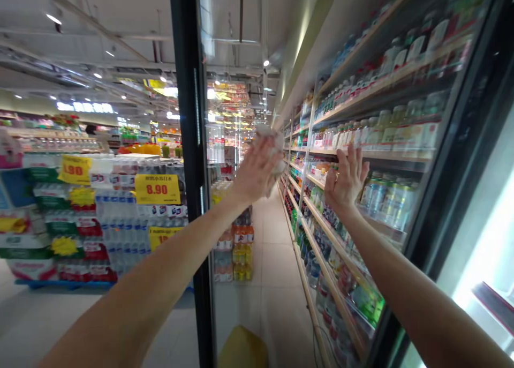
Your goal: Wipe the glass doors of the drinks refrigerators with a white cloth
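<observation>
My left hand [257, 170] presses a crumpled white cloth [274, 143] against a glass fridge door [241, 282], its fingers closed over the cloth. My right hand [347, 181] lies flat on the same glass a little to the right. Its fingers are spread and pointing up, a ring shows on one finger, and it holds nothing. The door's black frame edge [190, 143] stands upright to the left of both hands. Shelves of bottled drinks [385, 132] show in the glass behind my right hand.
Stacked packs of bottled water [120, 223] with yellow price signs [157, 189] stand on the left. A tiled aisle [277, 271] runs ahead past a small drinks stack [241, 250]. A yellow object [243, 349] sits low by the door. The lit fridge interior [482, 250] is at the right.
</observation>
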A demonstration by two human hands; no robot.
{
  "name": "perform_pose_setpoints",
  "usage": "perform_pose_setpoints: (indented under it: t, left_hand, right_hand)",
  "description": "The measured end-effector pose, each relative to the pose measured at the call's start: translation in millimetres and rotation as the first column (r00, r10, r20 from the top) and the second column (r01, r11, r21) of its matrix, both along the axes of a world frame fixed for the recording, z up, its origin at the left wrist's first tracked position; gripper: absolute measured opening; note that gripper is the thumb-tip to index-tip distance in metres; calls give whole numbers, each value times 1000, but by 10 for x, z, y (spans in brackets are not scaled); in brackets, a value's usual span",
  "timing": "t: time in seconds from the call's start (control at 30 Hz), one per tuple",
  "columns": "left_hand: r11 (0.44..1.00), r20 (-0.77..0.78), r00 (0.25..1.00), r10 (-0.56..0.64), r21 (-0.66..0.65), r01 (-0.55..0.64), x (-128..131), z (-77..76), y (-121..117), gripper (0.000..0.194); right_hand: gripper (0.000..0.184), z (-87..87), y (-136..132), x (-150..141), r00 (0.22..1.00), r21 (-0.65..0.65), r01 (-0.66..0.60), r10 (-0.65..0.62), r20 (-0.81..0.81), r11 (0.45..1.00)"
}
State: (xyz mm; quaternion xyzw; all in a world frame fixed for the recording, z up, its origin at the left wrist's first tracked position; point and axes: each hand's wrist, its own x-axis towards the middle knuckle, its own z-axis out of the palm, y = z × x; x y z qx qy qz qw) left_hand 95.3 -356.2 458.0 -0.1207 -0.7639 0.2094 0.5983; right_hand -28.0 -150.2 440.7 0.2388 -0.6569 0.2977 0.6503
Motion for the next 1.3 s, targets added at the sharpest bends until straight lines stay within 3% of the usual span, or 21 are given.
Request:
perform_pose_setpoints:
  t: [0.03,0.1,0.17,0.23,0.3,0.37,0.4,0.43,0.5,0.57,0.63,0.7,0.77,0.83,0.87,0.93,1.03,1.1,1.17,1.23,1.3]
  left_hand:
    - [987,106,994,-19,-160,36,-38,-115,85,44]
    - [885,288,957,-10,-443,143,-104,-320,211,39]
    - [827,320,947,8,-534,174,-132,-335,237,38]
    - [903,202,979,-17,-417,102,-110,-118,170,42]
    - [992,-9,1000,-30,-119,28,-64,180,71,44]
    - [988,-175,985,0,155,27,-38,333,12,43]
    - [979,-192,981,11,202,29,-36,308,12,43]
    - [985,-162,987,8,171,20,-40,216,30,43]
    - [996,9,1000,-19,-92,20,-49,-91,91,44]
    - [910,195,981,-10,-404,89,-43,-363,126,41]
    - [833,255,967,14,-538,130,-1,-394,83,39]
    - [901,159,987,17,-431,54,80,-163,-37,41]
    - [993,-47,998,31,-109,-36,165,151,-181,44]
    - [987,-193,979,64,160,-32,220,300,-283,47]
    - [978,-215,974,66,206,-20,235,258,-305,49]
    - [991,-142,989,44,130,-25,252,-51,-302,50]
    - [973,145,989,41,-231,-6,276,-718,-284,47]
    - [899,271,961,59,-432,66,300,-941,-329,45]
    - [915,229,971,62,-403,37,332,-857,-412,46]
    - [989,26,996,83,-126,-79,357,-586,-490,50]
    - [981,-163,976,144,154,-119,357,-356,-515,52]
  right_hand:
    - [50,0,1,3,1000,-2,0,0,-6,1000]
    - [49,-2,4,7,1000,-1,-3,3,-23,1000]
    - [48,-3,4,7,999,3,-7,7,-35,1000]
    - [48,-4,3,1,999,0,-13,13,-38,1000]
    - [47,-5,2,-7,999,-9,-16,15,-43,1000]
    - [47,-4,0,-16,999,-12,-13,13,-49,1000]
    - [47,-4,-1,-20,999,-14,-11,10,-51,1000]
    - [47,-4,-2,-24,999,-16,-7,7,-54,1000]
    - [47,-6,-2,-31,998,-17,-3,2,-61,1000]
    - [46,-9,-1,-36,997,-17,-3,2,-73,1000]
    - [46,-11,-1,-38,997,-19,-7,6,-82,1000]
    - [45,-13,-2,-38,996,-25,-12,10,-87,1000]
    - [45,-12,-3,-37,996,-25,-13,10,-88,1000]
    - [46,-10,-4,-37,997,-21,-10,8,-83,1000]
    - [46,-8,-5,-37,997,-19,-7,5,-81,1000]
    - [45,-7,-6,-38,997,-19,-4,3,-83,1000]
    - [45,-9,-12,-36,994,-30,-10,7,-107,999]
    - [45,-15,-18,-36,994,-38,-13,8,-113,999]
    - [46,-22,-23,-40,993,-33,-18,14,-113,999]
    - [47,-28,-25,-45,993,-22,-29,26,-115,999]
    - [46,-33,-24,-47,992,-22,-38,35,-118,999]
